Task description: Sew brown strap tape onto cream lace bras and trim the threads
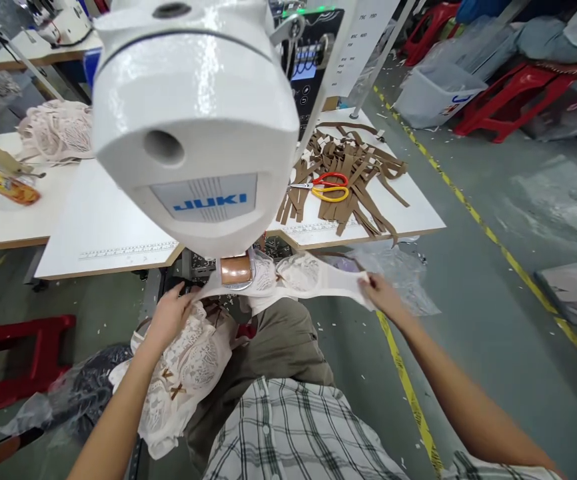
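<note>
A pale lace bra (301, 275) is stretched sideways below the head of a white JUKI sewing machine (193, 133). My left hand (172, 313) grips its left end, fingers closed on the band. At the other end, my right hand (379, 292) pinches the right wing of the bra, arm reaching out. A coppery-brown shiny part (236, 270) of the machine covers some of the cloth near my left hand. Beneath my left forearm hangs a pile of white lace bras (188, 363) with small brown bows.
Brown strips (353, 173) lie heaped on the white table (418, 217), with red-and-yellow-handled scissors (331, 187) on them. A red stool (18, 363) stands at left. Farther left are a bundle of pale straps (56, 130) and an orange-yellow packet (1, 177). Yellow tape (468, 207) marks the floor.
</note>
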The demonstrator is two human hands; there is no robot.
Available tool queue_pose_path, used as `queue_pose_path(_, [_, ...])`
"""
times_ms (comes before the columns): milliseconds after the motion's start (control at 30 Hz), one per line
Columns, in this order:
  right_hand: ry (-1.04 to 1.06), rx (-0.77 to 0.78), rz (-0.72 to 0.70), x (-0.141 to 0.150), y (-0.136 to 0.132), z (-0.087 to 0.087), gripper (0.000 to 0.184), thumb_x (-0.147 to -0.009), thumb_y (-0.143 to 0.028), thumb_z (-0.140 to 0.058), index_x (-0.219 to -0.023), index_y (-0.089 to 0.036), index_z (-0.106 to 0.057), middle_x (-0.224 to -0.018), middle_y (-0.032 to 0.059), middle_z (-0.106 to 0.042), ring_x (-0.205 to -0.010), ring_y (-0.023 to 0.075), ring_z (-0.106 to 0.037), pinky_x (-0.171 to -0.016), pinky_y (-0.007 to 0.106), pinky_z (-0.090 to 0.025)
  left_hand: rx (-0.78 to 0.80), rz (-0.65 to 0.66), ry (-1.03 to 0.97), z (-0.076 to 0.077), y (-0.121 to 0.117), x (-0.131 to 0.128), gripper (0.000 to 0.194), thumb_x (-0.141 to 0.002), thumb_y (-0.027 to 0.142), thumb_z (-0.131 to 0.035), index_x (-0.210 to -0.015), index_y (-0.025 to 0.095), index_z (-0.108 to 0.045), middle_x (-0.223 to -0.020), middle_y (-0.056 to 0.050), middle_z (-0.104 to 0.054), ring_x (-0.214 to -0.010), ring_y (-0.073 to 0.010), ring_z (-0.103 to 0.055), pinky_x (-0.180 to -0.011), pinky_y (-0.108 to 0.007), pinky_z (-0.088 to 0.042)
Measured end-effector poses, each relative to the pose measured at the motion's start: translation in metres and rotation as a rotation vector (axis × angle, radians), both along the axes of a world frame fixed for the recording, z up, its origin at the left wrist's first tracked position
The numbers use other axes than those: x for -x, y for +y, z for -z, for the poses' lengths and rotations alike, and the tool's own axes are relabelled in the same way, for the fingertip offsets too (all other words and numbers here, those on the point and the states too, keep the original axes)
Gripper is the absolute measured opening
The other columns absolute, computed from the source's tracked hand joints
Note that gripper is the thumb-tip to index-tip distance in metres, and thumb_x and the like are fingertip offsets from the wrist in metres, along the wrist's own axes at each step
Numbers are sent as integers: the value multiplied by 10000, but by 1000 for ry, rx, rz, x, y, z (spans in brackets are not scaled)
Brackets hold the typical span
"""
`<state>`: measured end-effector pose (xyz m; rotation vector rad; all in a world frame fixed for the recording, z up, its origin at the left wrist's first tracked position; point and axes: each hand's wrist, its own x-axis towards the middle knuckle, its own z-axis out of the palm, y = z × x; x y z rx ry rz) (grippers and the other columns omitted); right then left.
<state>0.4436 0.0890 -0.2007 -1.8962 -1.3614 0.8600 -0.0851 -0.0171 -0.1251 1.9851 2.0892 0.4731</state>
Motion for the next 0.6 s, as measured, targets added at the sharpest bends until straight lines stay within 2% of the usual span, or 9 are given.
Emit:
queue_pose_path(67, [-79, 30, -81, 12, -3, 15, 389, -650, -487, -717, -840, -172, -591, -898, 151, -665, -936, 318, -592, -906, 497, -442, -1, -69, 12, -1, -28, 8, 360, -894, 377, -450, -1123, 197, -662, -1259, -125, -631, -1126, -284, -602, -907, -376, -498])
queue_pose_path(133, [-103, 27, -179, 33, -6, 23, 454, -673, -498, -694, -955, -154, -602, -1095, 199, -645, -1119, 364, -545, -997, 529, -394, -27, -227, 42, -13, -73, 26, 382, -925, 414, -401, -1101, 161, -625, -1131, -148, -658, -1047, -283, -617, -877, -388, -489])
queue_pose_path(200, [-94, 16, -321, 62, -9, 24, 489, -742, -512, -632, -1068, -149, -597, -1211, 202, -608, -1194, 357, -518, -1001, 511, -413, -6, -533, 104, -24, -127, 42, 359, -904, 511, -436, -889, 191, -599, -852, -78, -650, -810, -249, -623, -727, -345, -482])
queue_pose_path(267, [-58, 12, -479, 99, -15, 17, 488, -821, -513, -555, -1146, -150, -581, -1236, 191, -598, -1167, 331, -549, -925, 471, -476, 291, -687, 108, -28, -182, 43, 462, -840, 648, -468, -652, 227, -494, -590, 1, -521, -599, -215, -558, -560, -297, -411])
queue_pose_path(333, [-3, 23, -649, 140, -28, 4, 448, -888, -501, -493, -1173, -166, -577, -1201, 166, -619, -1085, 296, -600, -812, 411, -522, 567, -678, 4, -22, -225, 27, 509, -825, 669, -458, -566, 234, -413, -507, 21, -466, -505, -192, -515, -504, -275, -351])
queue_pose_path(367, [30, 35, -737, 162, -37, -5, 412, -909, -493, -481, -1159, -185, -590, -1167, 142, -638, -1039, 274, -623, -760, 375, -532, 583, -622, -35, -17, -240, 14, 484, -836, 632, -449, -564, 233, -408, -516, 14, -479, -500, -189, -510, -500, -271, -331])
queue_pose_path(467, [131, 72, -1089, 223, -73, -38, 304, -949, -448, -479, -1101, -239, -639, -1109, 75, -675, -976, 217, -652, -740, 313, -538, 522, -609, -55, -13, -264, -25, 426, -879, 533, -389, -579, 231, -386, -597, -11, -508, -579, -183, -515, -547, -271, -317])
queue_pose_path(533, [191, 33, -1344, 260, -99, -60, 323, -951, -442, -505, -1171, -239, -629, -1202, 80, -651, -1081, 224, -623, -891, 347, -519, 484, -618, -52, -26, -268, -44, 427, -922, 483, -326, -578, 231, -346, -589, -7, -458, -564, -174, -477, -550, -278, -293])
queue_pose_path(600, [231, -46, -1538, 292, -123, -79, 530, -899, -514, -589, -1326, -205, -541, -1366, 119, -560, -1250, 269, -527, -1049, 407, -434, 431, -596, -62, -47, -265, -53, 432, -954, 444, -299, -580, 227, -317, -568, 7, -413, -537, -159, -445, -554, -278, -286])
